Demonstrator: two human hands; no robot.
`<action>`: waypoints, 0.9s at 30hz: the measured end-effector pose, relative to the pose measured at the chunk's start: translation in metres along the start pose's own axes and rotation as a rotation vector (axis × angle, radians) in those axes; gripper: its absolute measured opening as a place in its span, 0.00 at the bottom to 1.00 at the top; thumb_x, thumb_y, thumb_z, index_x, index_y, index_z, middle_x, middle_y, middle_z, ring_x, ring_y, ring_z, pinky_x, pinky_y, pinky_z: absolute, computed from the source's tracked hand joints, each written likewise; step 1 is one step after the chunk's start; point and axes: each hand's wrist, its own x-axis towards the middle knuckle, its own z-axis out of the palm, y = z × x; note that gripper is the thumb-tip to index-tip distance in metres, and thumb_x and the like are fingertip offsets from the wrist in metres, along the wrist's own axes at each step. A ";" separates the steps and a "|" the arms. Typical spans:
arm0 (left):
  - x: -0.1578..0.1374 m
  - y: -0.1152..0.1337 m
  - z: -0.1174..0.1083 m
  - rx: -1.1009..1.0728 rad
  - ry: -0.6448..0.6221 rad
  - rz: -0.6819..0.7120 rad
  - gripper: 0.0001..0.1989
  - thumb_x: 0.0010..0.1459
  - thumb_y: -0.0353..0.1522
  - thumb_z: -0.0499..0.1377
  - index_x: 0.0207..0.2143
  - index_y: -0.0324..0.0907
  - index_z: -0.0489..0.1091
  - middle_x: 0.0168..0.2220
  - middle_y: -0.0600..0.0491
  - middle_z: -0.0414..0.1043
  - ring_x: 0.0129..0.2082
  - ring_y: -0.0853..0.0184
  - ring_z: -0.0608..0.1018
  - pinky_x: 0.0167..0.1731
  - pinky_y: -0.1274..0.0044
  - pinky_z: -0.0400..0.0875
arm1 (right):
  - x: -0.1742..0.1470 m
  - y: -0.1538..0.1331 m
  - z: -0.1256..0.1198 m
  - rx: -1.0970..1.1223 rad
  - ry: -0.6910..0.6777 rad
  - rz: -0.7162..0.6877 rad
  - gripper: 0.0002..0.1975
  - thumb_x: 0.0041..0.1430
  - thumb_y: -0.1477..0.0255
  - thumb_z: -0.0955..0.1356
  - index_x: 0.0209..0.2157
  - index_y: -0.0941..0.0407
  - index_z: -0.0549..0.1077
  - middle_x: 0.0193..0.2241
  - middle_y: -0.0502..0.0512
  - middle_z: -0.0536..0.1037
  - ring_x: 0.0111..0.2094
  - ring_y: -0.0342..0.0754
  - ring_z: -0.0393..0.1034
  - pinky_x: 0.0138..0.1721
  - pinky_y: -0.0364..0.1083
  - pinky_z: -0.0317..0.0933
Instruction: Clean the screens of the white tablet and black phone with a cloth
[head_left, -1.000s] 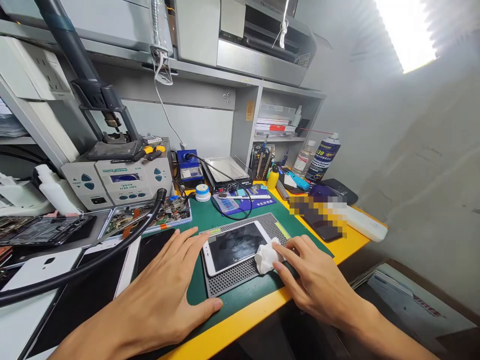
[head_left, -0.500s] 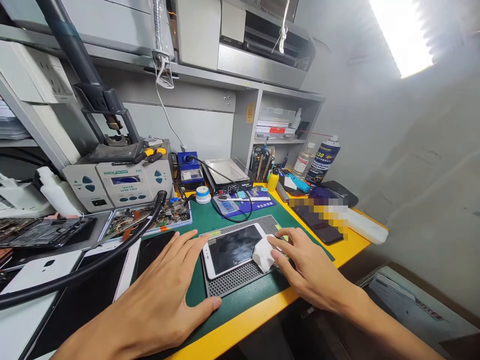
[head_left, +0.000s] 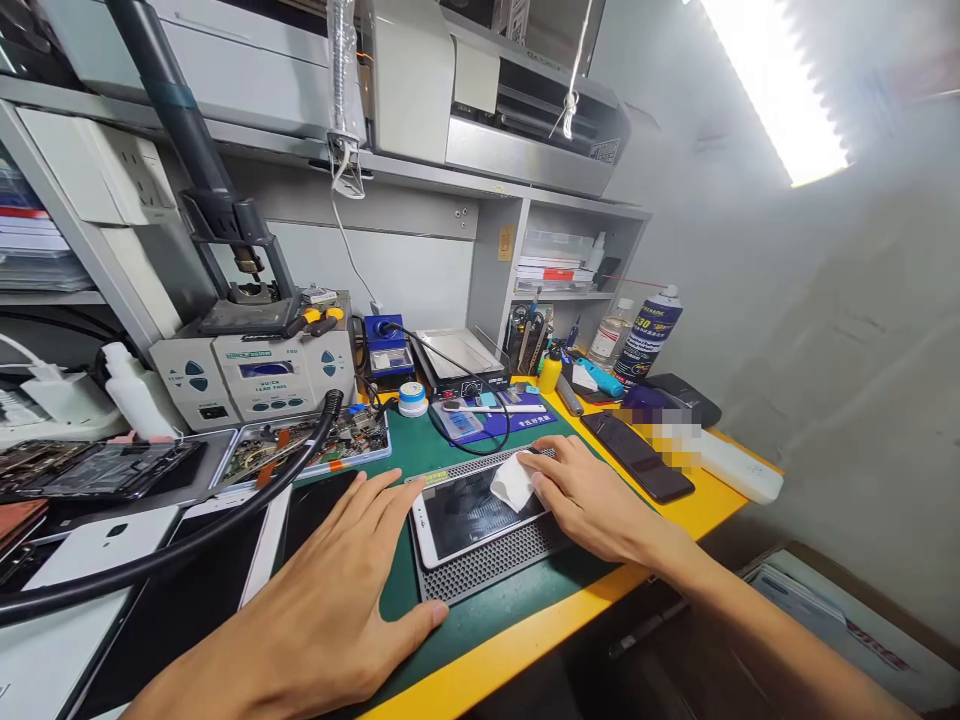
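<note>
A white-framed smartphone [head_left: 461, 520] lies screen up on a grey honeycomb-patterned pad [head_left: 491, 562], which rests on a green work mat [head_left: 547, 590]. My right hand [head_left: 581, 490] pinches a crumpled white wipe [head_left: 514, 482] over the right part of the screen. That hand covers the phone's right end. My left hand [head_left: 345, 580] is spread open at the left of the phone, its fingertips by the upper left corner and its thumb by the pad's lower left edge. Nothing is held in it.
A black phone [head_left: 637, 455] lies on the yellow table at right. Behind stand a rework station [head_left: 255, 375], a heating plate [head_left: 461, 362] and a spray can [head_left: 651, 335]. A black hose [head_left: 300, 450] crosses the left side over tablets and a parts tray [head_left: 367, 440].
My right hand has moved the white wipe from the phone's lower right edge up onto the screen. My left hand keeps its place beside the phone. The camera view has shifted slightly.
</note>
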 end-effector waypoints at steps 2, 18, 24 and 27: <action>0.001 0.001 -0.002 -0.004 -0.009 0.001 0.45 0.59 0.57 0.55 0.71 0.43 0.50 0.71 0.43 0.54 0.72 0.47 0.54 0.68 0.53 0.54 | 0.002 0.000 0.000 -0.005 -0.003 -0.005 0.19 0.73 0.71 0.57 0.56 0.57 0.74 0.50 0.63 0.73 0.51 0.55 0.67 0.53 0.57 0.64; 0.001 0.005 -0.006 -0.019 -0.005 -0.016 0.46 0.59 0.55 0.56 0.70 0.39 0.52 0.69 0.40 0.57 0.71 0.48 0.56 0.68 0.54 0.54 | 0.022 -0.038 0.001 -0.070 -0.049 -0.097 0.18 0.71 0.70 0.57 0.52 0.56 0.75 0.57 0.66 0.69 0.58 0.59 0.62 0.57 0.61 0.59; 0.004 0.010 -0.017 -0.021 -0.068 -0.046 0.47 0.57 0.54 0.57 0.70 0.35 0.53 0.69 0.38 0.57 0.71 0.47 0.57 0.68 0.53 0.54 | 0.032 -0.064 0.003 -0.050 -0.053 -0.189 0.19 0.70 0.72 0.58 0.54 0.58 0.74 0.55 0.68 0.70 0.59 0.60 0.61 0.58 0.59 0.59; 0.004 0.011 -0.018 -0.021 -0.058 -0.045 0.46 0.57 0.53 0.57 0.69 0.34 0.54 0.69 0.36 0.58 0.70 0.47 0.57 0.68 0.53 0.54 | 0.037 -0.076 0.006 -0.028 -0.060 -0.229 0.20 0.70 0.71 0.58 0.56 0.58 0.73 0.57 0.67 0.70 0.59 0.59 0.61 0.59 0.59 0.59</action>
